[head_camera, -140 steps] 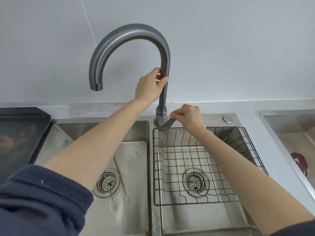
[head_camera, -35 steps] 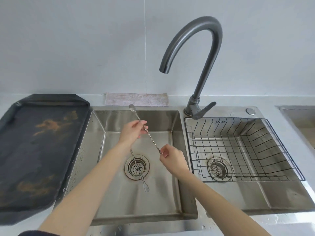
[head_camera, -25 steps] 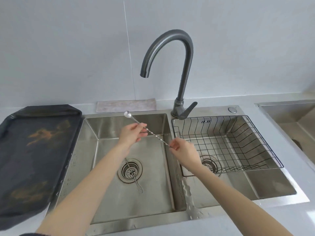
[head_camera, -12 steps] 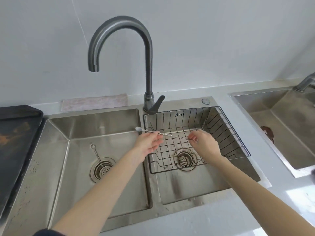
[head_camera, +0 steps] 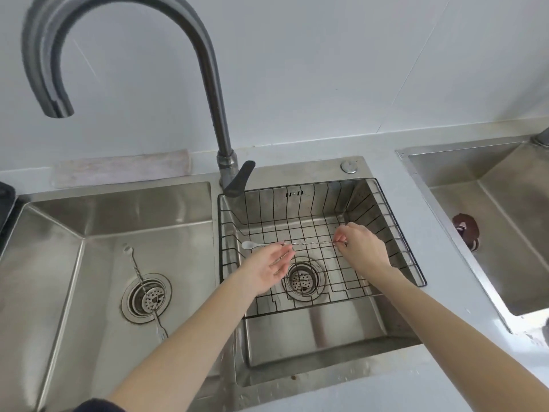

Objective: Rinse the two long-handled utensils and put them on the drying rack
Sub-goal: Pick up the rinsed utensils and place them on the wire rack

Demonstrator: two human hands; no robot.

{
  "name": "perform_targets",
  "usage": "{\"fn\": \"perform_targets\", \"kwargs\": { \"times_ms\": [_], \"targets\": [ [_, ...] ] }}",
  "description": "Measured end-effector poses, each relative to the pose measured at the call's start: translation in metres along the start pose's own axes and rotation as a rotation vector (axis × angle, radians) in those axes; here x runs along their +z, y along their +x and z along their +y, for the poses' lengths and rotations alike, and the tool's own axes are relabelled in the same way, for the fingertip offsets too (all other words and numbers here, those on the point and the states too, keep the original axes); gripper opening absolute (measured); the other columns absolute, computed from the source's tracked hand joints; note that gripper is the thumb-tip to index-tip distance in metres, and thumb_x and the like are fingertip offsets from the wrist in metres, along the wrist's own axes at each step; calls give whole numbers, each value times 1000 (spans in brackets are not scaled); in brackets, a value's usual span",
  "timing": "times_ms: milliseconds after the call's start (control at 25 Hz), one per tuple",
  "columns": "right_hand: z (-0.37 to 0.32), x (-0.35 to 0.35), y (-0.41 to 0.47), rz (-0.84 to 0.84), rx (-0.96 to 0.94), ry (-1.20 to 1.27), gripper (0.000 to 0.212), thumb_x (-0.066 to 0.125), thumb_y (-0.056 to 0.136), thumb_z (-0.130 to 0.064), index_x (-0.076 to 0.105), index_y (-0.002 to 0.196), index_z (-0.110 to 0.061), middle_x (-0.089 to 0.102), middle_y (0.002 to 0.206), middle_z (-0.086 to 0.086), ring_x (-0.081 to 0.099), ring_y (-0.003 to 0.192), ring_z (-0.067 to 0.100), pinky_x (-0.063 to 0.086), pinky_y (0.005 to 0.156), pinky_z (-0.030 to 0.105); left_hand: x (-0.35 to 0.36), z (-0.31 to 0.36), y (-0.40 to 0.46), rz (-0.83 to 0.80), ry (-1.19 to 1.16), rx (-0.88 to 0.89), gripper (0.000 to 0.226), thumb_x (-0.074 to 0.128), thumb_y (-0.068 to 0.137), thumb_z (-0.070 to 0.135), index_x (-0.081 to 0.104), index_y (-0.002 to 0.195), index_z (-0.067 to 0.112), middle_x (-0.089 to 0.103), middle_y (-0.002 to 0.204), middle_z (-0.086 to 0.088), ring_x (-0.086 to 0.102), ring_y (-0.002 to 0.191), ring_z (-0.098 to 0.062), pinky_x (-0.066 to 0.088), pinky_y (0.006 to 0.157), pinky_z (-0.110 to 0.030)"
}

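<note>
A thin twisted-handle spoon (head_camera: 309,242) lies level over the black wire drying rack (head_camera: 395,242) in the right basin, its small bowl pointing left. My right hand (head_camera: 361,248) pinches its right end. My left hand (head_camera: 267,270) is just below the spoon's left part with fingers spread, holding nothing. The second long twisted utensil (head_camera: 142,285) lies in the left basin across the drain strainer (head_camera: 147,298).
A grey gooseneck faucet (head_camera: 219,123) rises behind the divider, its spout over the left basin and its lever (head_camera: 239,179) at the rack's back left corner. A cloth (head_camera: 118,168) lies on the back ledge. Another sink (head_camera: 499,221) with a dark object stands at right.
Both hands carried the spoon from the left basin rightward over the rack. My left hand has let go of it and opened; my right hand still holds its end.
</note>
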State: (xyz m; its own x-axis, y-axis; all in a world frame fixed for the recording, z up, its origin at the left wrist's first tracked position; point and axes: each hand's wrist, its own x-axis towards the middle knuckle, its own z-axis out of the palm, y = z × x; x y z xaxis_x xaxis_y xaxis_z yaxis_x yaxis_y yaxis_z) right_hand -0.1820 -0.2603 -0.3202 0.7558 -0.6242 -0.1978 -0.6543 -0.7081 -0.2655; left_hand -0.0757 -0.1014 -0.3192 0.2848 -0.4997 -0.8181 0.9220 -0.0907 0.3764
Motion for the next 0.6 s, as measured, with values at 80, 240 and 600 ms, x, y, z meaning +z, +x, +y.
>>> {"fn": "perform_targets", "kwargs": {
  "times_ms": [80,240,600],
  "targets": [
    [3,5,12,-29,-21,-30,21,46,93,-15,64,104,-13,63,111,3,53,109,23,42,73,31,2,-2,13,32,-88,-23,11,46,93,8,55,88,10,63,89,-3,59,81,-14,45,70,-23],
    [4,21,33,-82,-30,-35,21,46,93,-13,65,102,-13,63,111,5,54,109,24,45,77,33,3,-2,34,80,-166,-57,14,45,93,6,54,83,10,61,92,-4,58,92,-18,45,68,-24],
    [7,44,51,-169,-40,-51,22,47,93,-12,65,106,-14,62,112,5,53,112,24,48,81,36,-5,-3,54,156,-197,-81,14,38,95,4,52,90,5,54,134,-9,50,127,-21,40,93,-29]
  ]
}}
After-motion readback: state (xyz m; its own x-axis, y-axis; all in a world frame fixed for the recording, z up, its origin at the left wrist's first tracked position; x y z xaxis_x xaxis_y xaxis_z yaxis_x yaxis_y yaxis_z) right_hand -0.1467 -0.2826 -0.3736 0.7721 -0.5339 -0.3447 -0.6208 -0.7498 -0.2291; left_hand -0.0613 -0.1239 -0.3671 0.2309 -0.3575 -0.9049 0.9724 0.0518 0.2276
